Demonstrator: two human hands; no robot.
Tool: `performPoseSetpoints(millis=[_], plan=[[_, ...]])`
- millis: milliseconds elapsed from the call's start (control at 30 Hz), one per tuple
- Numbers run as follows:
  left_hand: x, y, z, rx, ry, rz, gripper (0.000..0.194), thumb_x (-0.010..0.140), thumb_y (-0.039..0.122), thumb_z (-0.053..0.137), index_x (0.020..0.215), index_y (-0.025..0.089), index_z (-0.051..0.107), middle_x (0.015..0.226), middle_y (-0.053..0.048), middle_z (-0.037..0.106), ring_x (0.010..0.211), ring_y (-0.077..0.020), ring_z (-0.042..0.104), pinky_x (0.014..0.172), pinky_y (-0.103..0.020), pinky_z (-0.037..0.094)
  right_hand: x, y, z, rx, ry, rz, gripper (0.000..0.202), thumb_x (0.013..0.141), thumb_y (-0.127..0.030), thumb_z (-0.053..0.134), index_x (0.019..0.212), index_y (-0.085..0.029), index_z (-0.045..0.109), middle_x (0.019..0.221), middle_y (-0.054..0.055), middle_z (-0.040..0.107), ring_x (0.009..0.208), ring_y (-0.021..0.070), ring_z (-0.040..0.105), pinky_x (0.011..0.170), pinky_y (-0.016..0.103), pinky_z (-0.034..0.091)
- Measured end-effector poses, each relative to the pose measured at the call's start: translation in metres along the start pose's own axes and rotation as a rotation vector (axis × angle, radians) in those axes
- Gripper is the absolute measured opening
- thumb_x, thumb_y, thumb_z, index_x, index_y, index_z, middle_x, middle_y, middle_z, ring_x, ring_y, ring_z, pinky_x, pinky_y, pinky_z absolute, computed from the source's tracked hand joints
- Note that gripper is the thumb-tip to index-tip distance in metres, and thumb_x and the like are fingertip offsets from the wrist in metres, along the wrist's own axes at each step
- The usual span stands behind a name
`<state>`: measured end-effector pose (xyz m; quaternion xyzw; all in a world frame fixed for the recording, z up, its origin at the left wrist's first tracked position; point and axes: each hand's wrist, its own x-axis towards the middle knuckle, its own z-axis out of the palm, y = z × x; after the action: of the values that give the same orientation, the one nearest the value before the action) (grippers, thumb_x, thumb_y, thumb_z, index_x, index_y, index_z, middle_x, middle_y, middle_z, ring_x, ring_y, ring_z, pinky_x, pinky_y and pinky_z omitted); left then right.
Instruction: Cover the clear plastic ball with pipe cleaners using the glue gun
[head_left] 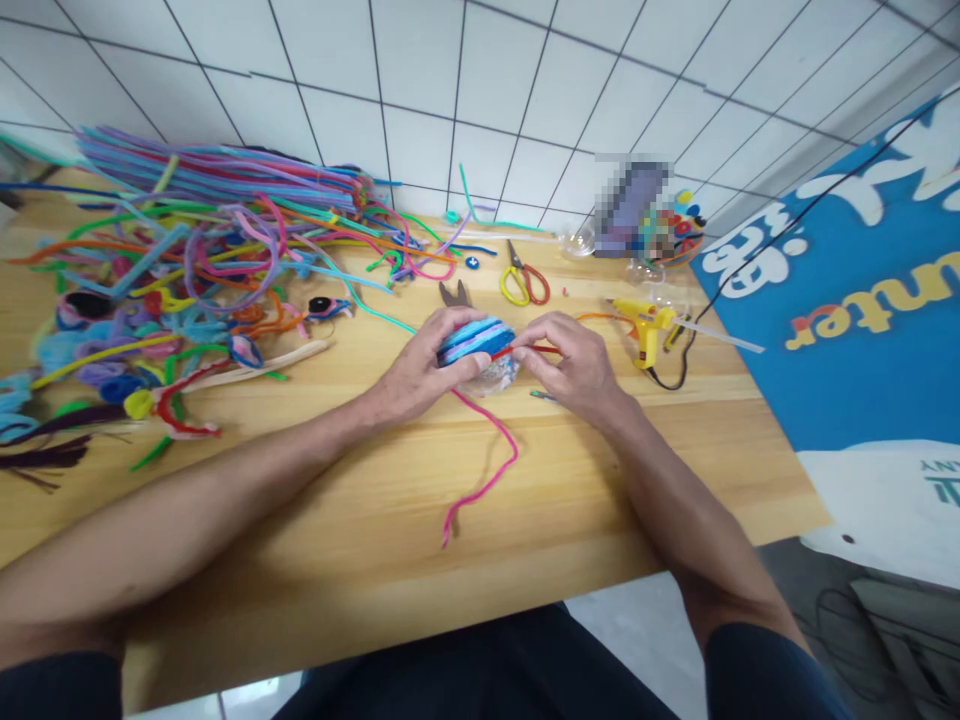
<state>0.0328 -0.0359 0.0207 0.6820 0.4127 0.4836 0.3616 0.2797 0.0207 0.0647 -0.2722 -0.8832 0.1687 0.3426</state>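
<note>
My left hand (pixel 442 362) is closed around a rounded piece (pixel 474 340) covered with blue, light blue and purple fuzzy stems, its lower part clear and shiny. Between the thumb and fingers of my right hand (pixel 568 362) is a red pipe cleaner (pixel 541 350), which lies against the side of the rounded piece. A pink pipe cleaner (pixel 513 452) trails from under my left hand toward the table's front. Just beyond the left hand lie dark-jawed pliers (pixel 454 294), their handles hidden. The underside of the rounded piece is out of sight.
Loose pipe cleaners (pixel 225 250) cover the left side, with a thick bundle (pixel 225 175) behind them. Scissors (pixel 523 284) with yellow and red handles lie ahead. A yellow glue gun (pixel 646 328) with a black cord stands right. A tiled wall (pixel 420 90) bounds the back.
</note>
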Motion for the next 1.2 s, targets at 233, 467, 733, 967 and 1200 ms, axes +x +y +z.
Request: performPoseSetpoints(millis=[233,467,733,967,1200], plan=[[0.000,0.000,-0.002,0.009,-0.029,0.006,0.051,0.100,0.051,0.072,0.141,0.021,0.061,0.142,-0.011,0.065,0.136,-0.0288,0.062,0.123,-0.045,0.048,0.005,-0.010,-0.006,0.236,-0.071,0.320,0.009,0.090,-0.032,0.078,0.087,-0.024,0.076,0.085,0.001,0.081,0.080,0.0190,0.073,0.080,0.033,0.058],[-0.002,0.003,-0.008,-0.024,-0.128,-0.015,0.056,0.106,0.063,0.059,0.147,0.025,0.057,0.152,-0.012,0.061,0.147,-0.0315,0.056,0.130,-0.049,0.043,0.007,-0.014,-0.005,0.414,-0.131,0.433,0.017,0.083,-0.036,0.081,0.081,-0.022,0.073,0.084,0.002,0.079,0.079,0.0168,0.072,0.079,0.031,0.060],[0.003,0.012,-0.010,0.158,-0.158,-0.117,0.076,0.095,0.067,0.073,0.155,0.022,0.056,0.156,-0.013,0.063,0.145,-0.0364,0.060,0.128,-0.054,0.046,0.007,-0.020,-0.003,0.431,-0.124,0.425,0.009,0.082,-0.029,0.077,0.080,-0.021,0.072,0.083,0.000,0.078,0.077,0.0154,0.070,0.078,0.030,0.060],[0.000,0.004,-0.002,0.039,-0.095,-0.063,0.072,0.094,0.058,0.078,0.152,0.023,0.057,0.152,-0.013,0.063,0.142,-0.0334,0.062,0.124,-0.050,0.050,0.011,-0.031,-0.012,0.282,-0.125,0.316,0.002,0.084,-0.022,0.075,0.083,-0.023,0.073,0.090,0.002,0.080,0.084,0.0181,0.071,0.083,0.032,0.058],[0.003,-0.007,-0.004,0.070,-0.136,0.020,0.074,0.093,0.062,0.080,0.154,0.025,0.058,0.152,-0.013,0.060,0.145,-0.0330,0.058,0.127,-0.050,0.047,0.011,-0.043,-0.011,0.168,-0.104,0.235,0.004,0.084,-0.020,0.075,0.083,-0.024,0.074,0.090,0.002,0.080,0.086,0.0194,0.071,0.085,0.033,0.054]])
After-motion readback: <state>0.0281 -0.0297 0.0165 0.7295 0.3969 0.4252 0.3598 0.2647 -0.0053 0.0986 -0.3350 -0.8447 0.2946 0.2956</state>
